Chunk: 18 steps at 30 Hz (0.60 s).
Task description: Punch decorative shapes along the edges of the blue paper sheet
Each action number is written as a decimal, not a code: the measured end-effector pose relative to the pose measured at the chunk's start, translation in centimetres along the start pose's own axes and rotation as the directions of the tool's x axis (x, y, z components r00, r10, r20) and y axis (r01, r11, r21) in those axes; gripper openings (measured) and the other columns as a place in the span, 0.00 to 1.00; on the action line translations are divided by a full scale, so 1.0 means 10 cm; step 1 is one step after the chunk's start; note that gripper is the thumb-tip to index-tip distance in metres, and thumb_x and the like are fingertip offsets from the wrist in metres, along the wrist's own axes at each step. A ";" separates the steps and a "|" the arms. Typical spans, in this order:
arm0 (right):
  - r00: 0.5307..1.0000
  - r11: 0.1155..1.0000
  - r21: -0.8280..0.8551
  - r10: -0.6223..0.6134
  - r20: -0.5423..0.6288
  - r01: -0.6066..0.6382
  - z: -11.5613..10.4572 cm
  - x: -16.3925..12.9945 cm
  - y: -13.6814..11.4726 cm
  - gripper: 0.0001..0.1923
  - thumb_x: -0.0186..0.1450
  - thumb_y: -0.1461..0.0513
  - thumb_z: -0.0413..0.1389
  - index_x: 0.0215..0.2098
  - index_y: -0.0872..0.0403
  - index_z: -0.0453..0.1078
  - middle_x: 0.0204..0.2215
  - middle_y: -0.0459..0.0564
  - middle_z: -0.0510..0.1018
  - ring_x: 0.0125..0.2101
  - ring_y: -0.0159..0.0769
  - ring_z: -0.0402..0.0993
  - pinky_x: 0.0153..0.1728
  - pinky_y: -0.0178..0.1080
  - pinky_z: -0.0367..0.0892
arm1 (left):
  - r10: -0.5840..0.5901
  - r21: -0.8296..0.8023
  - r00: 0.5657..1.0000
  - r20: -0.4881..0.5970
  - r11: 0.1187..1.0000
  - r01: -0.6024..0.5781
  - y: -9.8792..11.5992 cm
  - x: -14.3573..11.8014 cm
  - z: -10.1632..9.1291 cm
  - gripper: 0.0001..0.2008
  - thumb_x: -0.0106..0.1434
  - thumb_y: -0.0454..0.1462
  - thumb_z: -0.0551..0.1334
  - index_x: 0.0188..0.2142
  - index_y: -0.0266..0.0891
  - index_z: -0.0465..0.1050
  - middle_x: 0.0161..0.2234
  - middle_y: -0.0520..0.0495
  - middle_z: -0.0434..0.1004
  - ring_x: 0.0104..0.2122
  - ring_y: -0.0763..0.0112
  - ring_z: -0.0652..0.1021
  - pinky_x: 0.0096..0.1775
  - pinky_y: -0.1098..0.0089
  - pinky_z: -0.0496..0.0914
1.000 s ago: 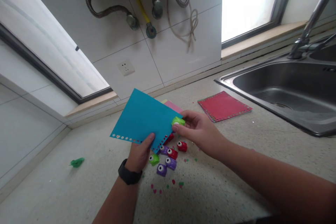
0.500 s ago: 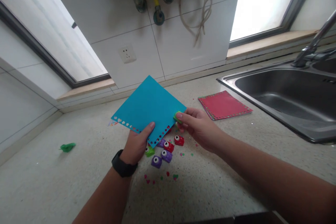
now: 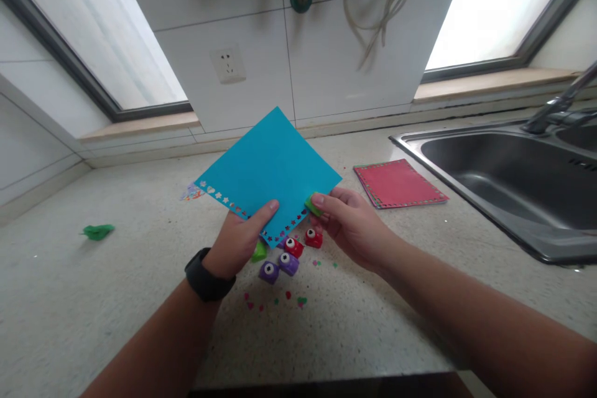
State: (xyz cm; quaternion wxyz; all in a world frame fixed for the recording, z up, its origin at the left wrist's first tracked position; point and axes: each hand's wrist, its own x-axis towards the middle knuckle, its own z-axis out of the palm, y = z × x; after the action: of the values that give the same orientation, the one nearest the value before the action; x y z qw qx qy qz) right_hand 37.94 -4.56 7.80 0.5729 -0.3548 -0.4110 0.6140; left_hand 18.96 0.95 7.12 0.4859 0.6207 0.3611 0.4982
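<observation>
On the speckled counter there's a green scrap way off left, then the left hand pinching a teal paper sheet above the little punches, right hand squeezing a green punch on its edge, red sheets beside the sink.

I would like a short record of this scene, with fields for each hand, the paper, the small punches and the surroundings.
left hand: left hand holds the blue paper sheet at its lower corner, thumb on top
right hand: right hand pinches a green punch on the sheet's right edge
paper: two lower edges carry rows of punched shapes
loose punches: red punch, purple punch and others on the countertop, with paper bits
surroundings: red sheets beside the sink; green scrap at left
</observation>
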 end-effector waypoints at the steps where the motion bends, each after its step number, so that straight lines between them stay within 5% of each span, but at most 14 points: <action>1: 1.000 1.000 0.000 0.000 0.005 0.000 0.01 0.00 0.00 0.18 0.60 0.52 0.66 0.32 0.56 0.66 0.25 0.45 0.71 0.22 0.28 0.64 0.23 0.35 0.60 | 0.001 -0.008 1.000 -0.001 1.000 -0.001 0.00 0.00 0.00 0.25 0.58 0.45 0.70 0.52 0.39 0.75 0.50 0.40 0.79 0.55 0.51 0.75 0.61 0.53 0.65; 18: 0.999 0.997 -0.075 -0.021 0.041 0.024 -0.01 0.01 0.06 0.18 0.62 0.52 0.64 0.36 0.57 0.67 0.27 0.47 0.72 0.24 0.30 0.65 0.24 0.36 0.62 | 0.007 0.005 1.000 0.027 1.000 -0.008 0.04 -0.02 0.02 0.23 0.60 0.46 0.69 0.52 0.39 0.76 0.52 0.41 0.79 0.57 0.53 0.74 0.62 0.53 0.63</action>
State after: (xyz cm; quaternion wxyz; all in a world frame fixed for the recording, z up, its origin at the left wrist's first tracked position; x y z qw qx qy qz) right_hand 37.74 -4.44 7.21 0.5576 -0.3593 -0.4493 0.5984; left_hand 19.11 0.57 7.40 0.4872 0.6302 0.3534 0.4904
